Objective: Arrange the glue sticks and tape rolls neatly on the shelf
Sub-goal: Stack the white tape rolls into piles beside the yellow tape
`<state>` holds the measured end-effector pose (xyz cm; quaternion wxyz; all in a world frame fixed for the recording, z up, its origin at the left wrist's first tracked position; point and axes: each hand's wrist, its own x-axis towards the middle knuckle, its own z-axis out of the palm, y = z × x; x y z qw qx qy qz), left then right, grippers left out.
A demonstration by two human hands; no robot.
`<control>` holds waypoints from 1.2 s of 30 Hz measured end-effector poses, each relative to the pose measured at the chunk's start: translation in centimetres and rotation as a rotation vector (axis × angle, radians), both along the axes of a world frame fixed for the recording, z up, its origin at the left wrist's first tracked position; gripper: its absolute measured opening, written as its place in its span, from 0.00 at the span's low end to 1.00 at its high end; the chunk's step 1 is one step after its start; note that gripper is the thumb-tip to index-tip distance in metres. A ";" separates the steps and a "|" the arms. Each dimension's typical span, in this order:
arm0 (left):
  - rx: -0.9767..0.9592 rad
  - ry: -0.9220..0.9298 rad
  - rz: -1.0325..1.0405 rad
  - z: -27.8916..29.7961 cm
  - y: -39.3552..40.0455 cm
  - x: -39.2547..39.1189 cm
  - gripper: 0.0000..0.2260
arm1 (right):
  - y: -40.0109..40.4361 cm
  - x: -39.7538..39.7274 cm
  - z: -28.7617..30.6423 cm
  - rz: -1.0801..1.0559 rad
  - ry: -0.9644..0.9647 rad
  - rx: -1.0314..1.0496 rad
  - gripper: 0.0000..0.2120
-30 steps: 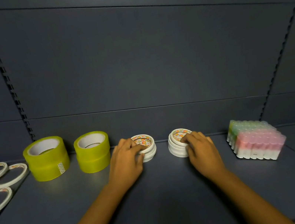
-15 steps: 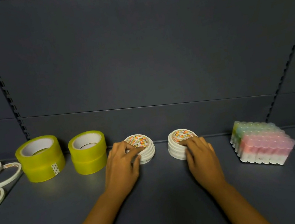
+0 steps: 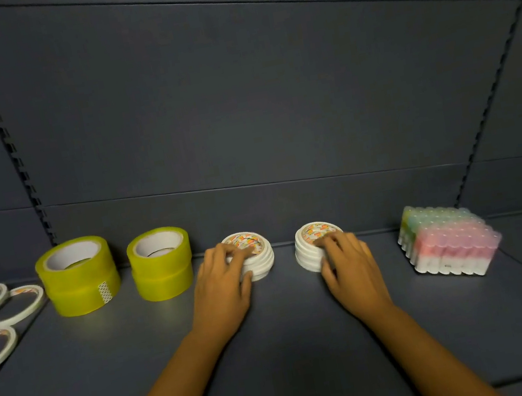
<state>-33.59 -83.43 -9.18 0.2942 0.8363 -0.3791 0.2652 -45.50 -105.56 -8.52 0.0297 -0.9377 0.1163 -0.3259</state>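
Two short stacks of small white tape rolls stand at the back of the dark shelf (image 3: 295,347). My left hand (image 3: 222,287) grips the left stack (image 3: 261,260), fingers over its top and thumb at its front. The right stack (image 3: 308,250) is gripped the same way by my right hand (image 3: 351,269). Left of them stand two stacks of yellow tape rolls (image 3: 80,280) (image 3: 161,266). A wrapped block of pastel glue sticks (image 3: 449,240) sits at the right.
Several thin white tape rings (image 3: 8,309) lie flat on the neighbouring shelf at far left. The dark back panel (image 3: 255,112) rises right behind the row. Slotted uprights (image 3: 6,136) flank the bay.
Both hands have stayed on the two white stacks, and the stacks sit about where they were. The view has shifted slightly, so everything appears a little further left.
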 end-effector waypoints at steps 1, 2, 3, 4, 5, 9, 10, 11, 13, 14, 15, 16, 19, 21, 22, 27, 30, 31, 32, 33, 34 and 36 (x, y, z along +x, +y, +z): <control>0.016 0.004 0.002 0.3 0.2 -0.4 0.17 | 0.3 -0.2 0.2 -0.011 0.014 -0.004 0.16; 0.037 -0.002 -0.002 0.6 0.6 -0.7 0.18 | 0.7 -0.5 0.5 -0.011 0.029 -0.009 0.18; 0.057 -0.012 -0.011 0.9 1.1 -0.9 0.18 | 1.2 -0.8 0.9 0.001 0.045 -0.020 0.19; 0.068 -0.012 -0.024 1.2 1.8 -0.9 0.18 | 1.7 -1.2 1.4 0.021 0.059 -0.034 0.21; 0.071 -0.006 -0.035 1.6 2.6 -0.9 0.18 | 2.3 -1.5 2.0 0.046 0.065 -0.043 0.21; 0.134 0.043 0.001 3.5 7.0 -1.4 0.15 | 4.6 -2.3 5.0 0.178 0.093 0.027 0.19; 0.176 0.072 0.034 4.1 8.1 -1.8 0.16 | 5.2 -2.3 5.7 0.195 0.152 0.062 0.19; 0.228 0.100 0.075 4.8 9.3 -2.2 0.16 | 5.8 -2.4 6.4 0.196 0.230 0.090 0.19; 0.336 0.143 0.147 6.1 11.9 -3.5 0.16 | 7.2 -2.5 7.4 0.182 0.387 0.090 0.20; 0.368 0.160 0.172 6.7 13.4 -4.1 0.16 | 8.1 -2.5 7.8 0.185 0.424 0.070 0.20; 0.385 0.172 0.193 7.2 15.0 -4.7 0.17 | 9.0 -2.6 8.0 0.193 0.440 0.049 0.20; 0.394 0.178 0.214 7.6 16.6 -5.4 0.17 | 10.0 -2.8 8.3 0.203 0.448 0.031 0.21; 0.407 0.172 0.298 8.3 21.4 -7.6 0.17 | 13.6 -3.5 8.8 0.239 0.459 -0.003 0.23; 0.407 0.158 0.344 8.7 24.4 -9.1 0.17 | 16.4 -4.0 8.9 0.270 0.452 -0.021 0.25; 0.397 0.152 0.359 8.8 25.7 -9.8 0.17 | 17.8 -4.2 9.0 0.288 0.442 -0.030 0.25; 0.358 0.161 0.453 9.0 32.2 -12.3 0.17 | 24.9 -4.0 9.6 0.404 0.392 -0.098 0.23; 0.322 0.194 0.505 9.0 35.9 -12.3 0.17 | 28.7 -3.2 9.9 0.435 0.377 -0.119 0.23; 0.319 0.200 0.516 8.9 37.1 -12.1 0.17 | 29.8 -2.8 10.0 0.446 0.371 -0.122 0.23; 0.322 0.203 0.527 8.7 38.3 -11.7 0.17 | 31.0 -2.3 9.9 0.456 0.365 -0.127 0.23; 0.325 0.204 0.540 8.5 39.4 -11.3 0.16 | 32.1 -1.6 9.9 0.464 0.362 -0.136 0.23; 0.325 0.202 0.549 8.3 40.4 -10.8 0.16 | 33.2 -0.9 9.8 0.467 0.361 -0.146 0.22; 0.319 0.206 0.557 7.9 42.7 -9.3 0.16 | 35.4 0.9 9.6 0.463 0.375 -0.160 0.22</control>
